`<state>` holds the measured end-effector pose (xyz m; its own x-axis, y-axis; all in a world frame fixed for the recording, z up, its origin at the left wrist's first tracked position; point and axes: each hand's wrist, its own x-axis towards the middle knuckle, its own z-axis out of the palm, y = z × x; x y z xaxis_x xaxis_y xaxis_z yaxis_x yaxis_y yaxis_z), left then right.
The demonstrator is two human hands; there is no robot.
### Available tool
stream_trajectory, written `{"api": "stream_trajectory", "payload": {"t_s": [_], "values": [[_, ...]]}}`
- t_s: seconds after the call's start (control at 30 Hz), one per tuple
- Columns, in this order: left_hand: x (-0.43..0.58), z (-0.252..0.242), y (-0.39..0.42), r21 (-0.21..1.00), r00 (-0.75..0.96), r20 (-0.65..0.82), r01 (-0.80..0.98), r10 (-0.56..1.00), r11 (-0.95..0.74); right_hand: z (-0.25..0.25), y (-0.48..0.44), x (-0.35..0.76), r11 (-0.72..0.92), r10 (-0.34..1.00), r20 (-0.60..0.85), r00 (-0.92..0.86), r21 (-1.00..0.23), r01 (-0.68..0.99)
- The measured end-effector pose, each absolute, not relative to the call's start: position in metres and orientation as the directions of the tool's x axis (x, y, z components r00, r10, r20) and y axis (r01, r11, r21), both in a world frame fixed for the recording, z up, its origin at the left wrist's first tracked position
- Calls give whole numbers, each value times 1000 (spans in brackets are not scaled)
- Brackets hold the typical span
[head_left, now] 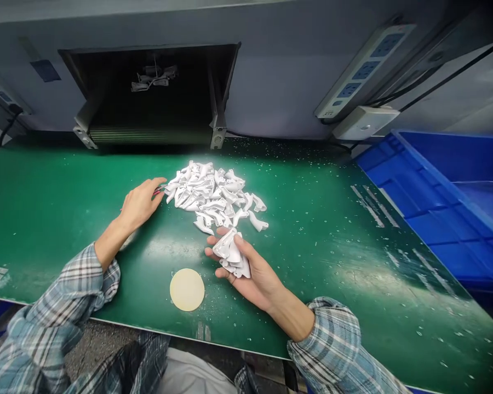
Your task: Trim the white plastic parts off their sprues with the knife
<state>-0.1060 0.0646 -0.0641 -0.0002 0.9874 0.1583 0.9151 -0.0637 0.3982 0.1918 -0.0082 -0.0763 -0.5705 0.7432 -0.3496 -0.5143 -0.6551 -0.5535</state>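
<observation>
A heap of small curved white plastic parts (203,189) lies on the green tabletop. At its left edge is my left hand (142,201), fingers curled around a small tool with red on it (159,190); most of that tool is hidden under the hand, so its kind is unclear. My right hand (257,273), palm up in front of the heap, closes on several white plastic parts (233,256) stacked between thumb and fingers. Near it, a round pale yellow disc (187,290) lies on the table.
Behind the heap, a conveyor belt (148,117) comes out of an opening in a grey housing, with a cluster of white parts (154,78) farther in. Blue plastic bins (419,186) stand at the right. A power strip (365,71) is fixed to the housing.
</observation>
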Motion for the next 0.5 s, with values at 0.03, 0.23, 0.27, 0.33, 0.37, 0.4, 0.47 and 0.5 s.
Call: {"api": "stream_trajectory", "payload": {"t_s": [0.03, 0.23, 0.27, 0.33, 0.37, 0.4, 0.47, 0.5], "values": [[-108, -67, 72, 405, 27, 152, 910, 988, -87, -77, -8, 191, -646, 753, -360, -551, -563, -515], [-107, -63, 73, 483, 38, 224, 864, 974, -145, -74, -3, 191, -520, 830, -326, -452, -745, -418], [-102, -59, 64, 495, 19, 243, 858, 970, -141, -73, -3, 191, -483, 846, -303, -438, -785, -389], [-89, -48, 42, 543, -2, 244, 829, 970, -136, -71, -3, 191, -373, 888, -245, -390, -880, -296], [-80, -42, 29, 608, -5, 205, 784, 979, -123, -71, -4, 191, -287, 915, -195, -352, -930, -232], [-70, -37, 17, 673, 16, 144, 731, 989, -110, -70, -4, 190, -184, 940, -126, -318, -970, -159], [-49, -28, -4, 766, 114, 55, 632, 992, -116, -71, -5, 190, 30, 954, 35, -299, -999, -22], [-39, -25, -11, 799, 151, 23, 592, 988, -109, -72, -6, 190, 118, 944, 104, -313, -993, 25]]}}
